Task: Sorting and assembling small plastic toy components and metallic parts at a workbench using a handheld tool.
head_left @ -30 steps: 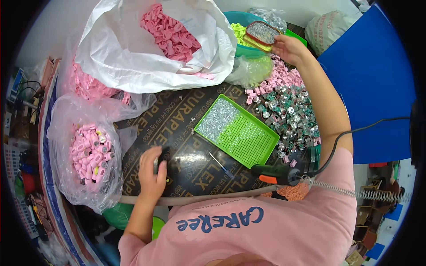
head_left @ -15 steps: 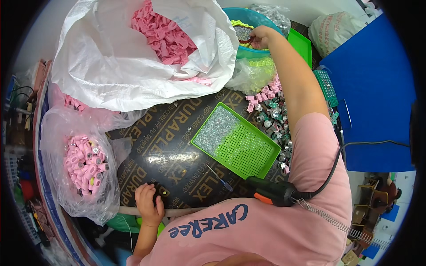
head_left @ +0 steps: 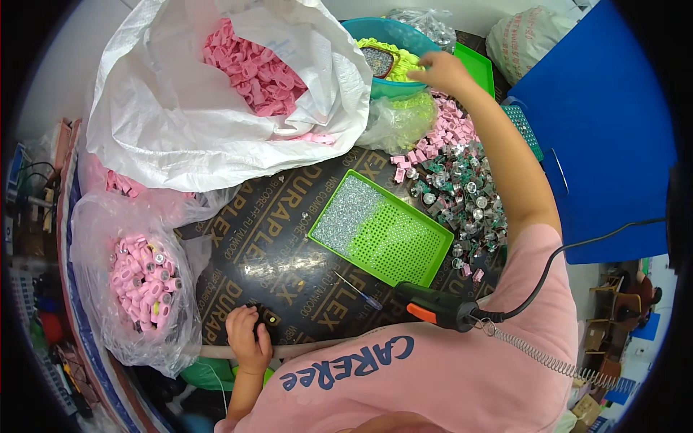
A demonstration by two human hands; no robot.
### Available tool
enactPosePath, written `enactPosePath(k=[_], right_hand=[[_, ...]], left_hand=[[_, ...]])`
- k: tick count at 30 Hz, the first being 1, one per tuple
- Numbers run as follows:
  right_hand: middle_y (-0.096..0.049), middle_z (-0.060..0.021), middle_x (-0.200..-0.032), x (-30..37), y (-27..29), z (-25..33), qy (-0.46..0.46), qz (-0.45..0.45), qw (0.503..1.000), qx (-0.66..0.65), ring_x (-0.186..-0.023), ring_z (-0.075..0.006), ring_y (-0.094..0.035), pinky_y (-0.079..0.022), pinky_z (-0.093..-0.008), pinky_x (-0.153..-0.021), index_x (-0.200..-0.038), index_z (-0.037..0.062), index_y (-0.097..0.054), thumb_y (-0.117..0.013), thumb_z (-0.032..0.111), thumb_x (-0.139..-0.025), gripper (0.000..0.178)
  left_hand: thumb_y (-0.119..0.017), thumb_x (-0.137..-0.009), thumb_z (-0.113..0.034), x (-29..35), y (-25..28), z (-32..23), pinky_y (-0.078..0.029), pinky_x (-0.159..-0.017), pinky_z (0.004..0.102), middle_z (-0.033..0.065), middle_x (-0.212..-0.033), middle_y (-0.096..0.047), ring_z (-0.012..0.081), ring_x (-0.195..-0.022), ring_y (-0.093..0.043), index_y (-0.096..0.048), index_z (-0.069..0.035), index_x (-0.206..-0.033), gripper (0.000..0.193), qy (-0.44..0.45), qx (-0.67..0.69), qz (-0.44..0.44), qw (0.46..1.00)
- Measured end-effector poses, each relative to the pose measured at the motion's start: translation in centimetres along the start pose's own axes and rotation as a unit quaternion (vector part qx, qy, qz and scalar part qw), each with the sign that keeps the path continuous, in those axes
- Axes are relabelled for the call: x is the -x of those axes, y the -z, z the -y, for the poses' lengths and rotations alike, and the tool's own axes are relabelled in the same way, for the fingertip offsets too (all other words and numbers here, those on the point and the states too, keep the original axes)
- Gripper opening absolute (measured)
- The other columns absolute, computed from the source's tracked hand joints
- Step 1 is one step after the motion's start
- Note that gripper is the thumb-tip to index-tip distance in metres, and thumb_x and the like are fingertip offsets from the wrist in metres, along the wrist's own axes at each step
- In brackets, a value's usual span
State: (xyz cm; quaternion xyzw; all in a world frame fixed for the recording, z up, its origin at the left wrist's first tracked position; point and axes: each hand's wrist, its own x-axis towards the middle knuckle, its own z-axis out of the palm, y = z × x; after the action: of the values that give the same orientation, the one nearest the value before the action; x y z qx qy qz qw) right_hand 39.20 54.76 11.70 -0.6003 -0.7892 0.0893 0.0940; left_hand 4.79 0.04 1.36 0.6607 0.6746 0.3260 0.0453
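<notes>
My right hand [head_left: 442, 72] reaches over the right rim of a teal basin [head_left: 390, 88], its fingers apart and slightly bent beside yellow-green pieces [head_left: 410, 66]. On those pieces lies a small dark-red-rimmed holder [head_left: 378, 62] filled with silvery bits, clear of my fingers. My left hand [head_left: 249, 343] rests at the near edge of the black table, loosely curled with the thumb apart and nothing visible in it. A small dark piece with a yellow dot [head_left: 272, 319] lies beside it. Mid-table is a green perforated tray [head_left: 408, 245], with small silvery parts [head_left: 345, 215] heaped at its left end.
A white sack of pink parts [head_left: 256, 72] stands far left, a clear bag of pink pieces [head_left: 144, 281] nearer. Small electronic parts [head_left: 465, 191] and pink pieces [head_left: 451, 124] are heaped right. A screwdriver [head_left: 359, 290] and a hanging black-orange electric screwdriver [head_left: 437, 307] are near me.
My right hand has let go of the red-rimmed holder, which stays in the basin, and has drawn back to the right. My left hand has hardly moved. The whole view has shifted slightly.
</notes>
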Motion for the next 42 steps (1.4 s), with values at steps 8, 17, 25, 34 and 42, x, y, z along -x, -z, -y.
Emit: enactPosePath(k=[8,17,25,34,42], right_hand=[[-0.073,-0.0216,-0.104,1.7,-3.0,-3.8,0.066,-0.121,0.990,-0.037,-0.101,-0.0381,-0.068,-0.053,-0.0459,-0.092,-0.106,0.0060,-0.078,-0.085,0.037,-0.072,0.046],[-0.073,-0.0203,-0.098,-6.4,-6.1,1.3,0.047,-0.152,0.987,-0.025,-0.094,-0.0377,-0.070,-0.056,-0.0481,-0.085,-0.100,0.0042,-0.078,-0.080,0.042,-0.080,0.043],[-0.066,-0.0179,-0.127,-2.1,-1.5,5.0,0.100,0.165,0.939,-0.286,-0.108,-0.0257,-0.067,-0.052,-0.0382,-0.096,-0.149,-0.0013,-0.045,-0.085,0.054,-0.073,0.102],[-0.074,-0.0159,-0.106,2.7,-3.4,3.6,0.245,0.112,0.946,0.180,-0.099,-0.0366,-0.071,-0.058,-0.0472,-0.084,-0.114,0.0153,-0.072,-0.057,0.015,-0.089,0.029],[-0.065,-0.0297,-0.107,-6.7,1.0,0.7,0.180,-0.135,0.970,0.090,-0.099,-0.0414,-0.067,-0.053,-0.0475,-0.084,-0.093,0.0007,-0.070,-0.058,0.020,-0.088,0.024]], left_hand=[[-0.062,-0.084,-0.002,-0.5,-0.1,0.1,-0.047,-0.096,0.0500,0.0193,-0.110,-0.066,0.0424,-0.106,-0.060,-0.061,0.003,-0.105,0.021,-0.015,0.013,0.020,1.000],[-0.061,-0.084,-0.001,-0.2,-0.5,0.4,-0.047,-0.096,0.0505,0.0198,-0.109,-0.066,0.0429,-0.106,-0.060,-0.061,0.003,-0.103,0.019,0.002,-0.009,-0.009,1.000],[-0.061,-0.084,-0.002,0.1,-0.1,0.3,-0.048,-0.094,0.0504,0.0198,-0.109,-0.065,0.0427,-0.105,-0.060,-0.061,0.003,-0.103,0.019,0.005,-0.004,-0.005,1.000],[-0.061,-0.083,0.001,-0.7,-0.5,0.3,-0.048,-0.094,0.0488,0.0192,-0.108,-0.065,0.0417,-0.104,-0.061,-0.062,0.002,-0.101,0.018,-0.017,0.013,0.009,1.000],[-0.061,-0.083,0.002,-0.6,-0.7,0.7,-0.049,-0.094,0.0491,0.0199,-0.109,-0.066,0.0420,-0.104,-0.061,-0.062,0.003,-0.101,0.018,-0.013,-0.001,-0.018,1.000]])
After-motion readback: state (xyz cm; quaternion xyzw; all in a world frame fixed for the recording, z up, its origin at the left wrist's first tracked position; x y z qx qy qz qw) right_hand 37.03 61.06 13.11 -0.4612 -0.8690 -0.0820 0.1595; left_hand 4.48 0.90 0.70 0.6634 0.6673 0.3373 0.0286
